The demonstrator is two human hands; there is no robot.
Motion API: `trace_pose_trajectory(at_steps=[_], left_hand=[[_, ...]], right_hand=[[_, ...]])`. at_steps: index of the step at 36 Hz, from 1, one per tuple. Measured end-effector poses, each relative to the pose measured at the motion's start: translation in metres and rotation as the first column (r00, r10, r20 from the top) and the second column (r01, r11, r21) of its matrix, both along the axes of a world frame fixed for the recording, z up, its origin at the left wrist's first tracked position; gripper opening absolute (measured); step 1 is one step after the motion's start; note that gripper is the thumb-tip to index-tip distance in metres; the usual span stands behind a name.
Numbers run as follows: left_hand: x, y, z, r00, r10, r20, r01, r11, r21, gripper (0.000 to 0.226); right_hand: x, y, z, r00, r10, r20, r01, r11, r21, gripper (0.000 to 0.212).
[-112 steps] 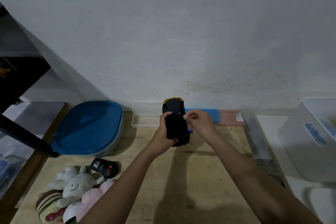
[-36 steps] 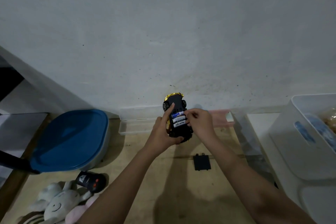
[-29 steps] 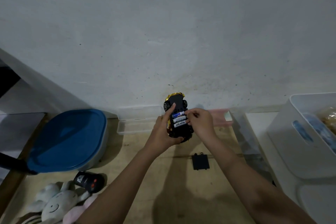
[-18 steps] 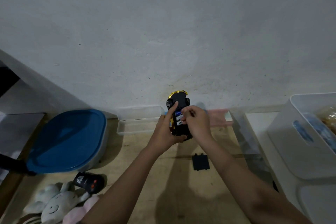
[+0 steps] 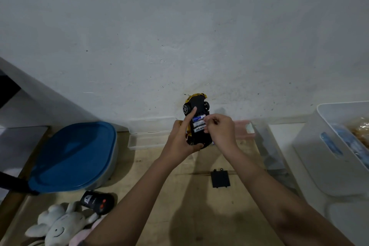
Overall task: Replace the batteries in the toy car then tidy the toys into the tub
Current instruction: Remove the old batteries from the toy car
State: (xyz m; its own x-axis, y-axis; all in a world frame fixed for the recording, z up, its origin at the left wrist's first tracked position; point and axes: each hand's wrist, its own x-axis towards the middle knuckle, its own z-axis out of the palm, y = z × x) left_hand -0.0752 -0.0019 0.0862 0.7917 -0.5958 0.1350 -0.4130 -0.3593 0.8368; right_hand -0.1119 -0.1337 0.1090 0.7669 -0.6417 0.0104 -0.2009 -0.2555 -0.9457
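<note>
Your right hand has slid back off the compartment since half a second ago, so the batteries now show in full. Count three, lying side by side in the open underside of the toy car. One car, held belly-up at centre frame, above the far edge of the counter. Your left hand has its grip wrapped round the car's body, forefinger laid straight along the chassis. The right grip is closed to a pinch at the batteries' right-hand ends.

I'd judge the car a light, stiff plastic shell. Hold it by the flanks, as you do, clear of the wheels. The cells look smooth and likely slippery, so lever one up by an end.

One black battery cover lies loose on the counter below your right wrist. One remote control and at least two plush toys sit at lower left, with one blue-lidded tub above them.
</note>
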Motion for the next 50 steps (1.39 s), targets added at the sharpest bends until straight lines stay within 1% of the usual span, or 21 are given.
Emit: trace_pose_trajectory(at_steps=[3, 5, 8, 11, 12, 17, 20, 23, 28, 31, 34, 37, 39, 43, 46, 50], left_hand=[[0.003, -0.001, 0.005, 1.0, -0.009, 0.019, 0.009, 1.0, 0.013, 0.106], [0.005, -0.001, 0.008, 1.0, -0.004, 0.004, 0.004, 1.0, 0.008, 0.105], [0.007, 0.002, 0.01, 1.0, -0.001, -0.029, 0.0, 1.0, -0.015, 0.105], [0.007, 0.004, 0.009, 0.999, -0.024, -0.034, 0.023, 1.0, -0.015, 0.107], [0.007, 0.005, 0.008, 0.999, -0.034, -0.038, 0.034, 0.999, -0.012, 0.107], [0.008, 0.007, 0.007, 0.995, -0.07, -0.077, 0.069, 0.997, -0.016, 0.109], [0.008, 0.008, 0.01, 0.988, -0.089, -0.122, 0.087, 0.996, -0.024, 0.11], [0.009, 0.009, 0.014, 0.98, -0.112, -0.163, 0.108, 0.994, -0.036, 0.11], [0.01, 0.011, 0.019, 0.974, -0.143, -0.177, 0.14, 0.99, -0.03, 0.111], [0.009, 0.01, 0.02, 0.977, -0.132, -0.168, 0.129, 0.991, -0.029, 0.112], [0.006, 0.007, 0.02, 0.983, -0.09, -0.162, 0.079, 0.994, -0.074, 0.114], [0.0, 0.001, 0.019, 0.988, -0.052, -0.143, 0.031, 0.989, -0.144, 0.114], [-0.003, -0.002, 0.017, 0.989, -0.031, -0.146, 0.004, 0.983, -0.182, 0.114], [-0.006, -0.007, 0.014, 0.987, 0.021, -0.157, -0.049, 0.983, -0.176, 0.116], [-0.005, -0.009, 0.012, 0.99, 0.033, -0.138, -0.056, 0.985, -0.165, 0.118], [-0.01, -0.01, 0.012, 0.997, 0.045, -0.056, -0.052, 0.989, -0.135, 0.114]], right_hand=[[0.0, 0.001, 0.001, 1.0, -0.005, 0.028, 0.004, 0.999, 0.034, 0.019], [0.0, -0.001, 0.003, 0.999, 0.004, 0.046, -0.006, 0.999, 0.039, 0.016], [0.001, -0.008, 0.007, 0.998, 0.015, 0.057, -0.012, 0.999, -0.051, 0.002], [0.003, -0.014, 0.009, 0.998, 0.054, 0.025, -0.05, 0.988, -0.146, 0.027], [0.004, -0.015, 0.01, 0.997, 0.071, 0.008, -0.069, 0.985, -0.161, 0.032], [0.0, -0.014, 0.021, 0.987, 0.157, -0.025, -0.159, 0.975, -0.154, 0.03], [-0.002, -0.014, 0.023, 0.982, 0.189, -0.023, -0.19, 0.977, -0.093, 0.037], [-0.002, -0.013, 0.023, 0.978, 0.205, -0.031, -0.207, 0.973, -0.102, 0.047], [-0.005, -0.017, 0.026, 0.976, 0.219, -0.003, -0.218, 0.973, -0.073, 0.045], [-0.008, -0.014, 0.024, 0.98, 0.196, 0.032, -0.194, 0.979, -0.058, 0.04], [-0.011, -0.006, 0.019, 0.986, 0.137, 0.096, -0.131, 0.989, -0.061, 0.035], [-0.014, 0.002, 0.012, 0.982, 0.121, 0.143, -0.101, 0.985, -0.143, 0.035], [-0.016, 0.004, 0.01, 0.977, 0.118, 0.175, -0.089, 0.982, -0.167, 0.034], [-0.016, 0.006, 0.01, 0.977, 0.075, 0.2, -0.031, 0.976, -0.216, 0.023], [-0.014, 0.007, 0.013, 0.979, 0.021, 0.204, 0.012, 0.987, -0.159, 0.016], [-0.009, 0.01, 0.02, 0.971, -0.069, 0.229, 0.088, 0.994, -0.072, 0.009]])
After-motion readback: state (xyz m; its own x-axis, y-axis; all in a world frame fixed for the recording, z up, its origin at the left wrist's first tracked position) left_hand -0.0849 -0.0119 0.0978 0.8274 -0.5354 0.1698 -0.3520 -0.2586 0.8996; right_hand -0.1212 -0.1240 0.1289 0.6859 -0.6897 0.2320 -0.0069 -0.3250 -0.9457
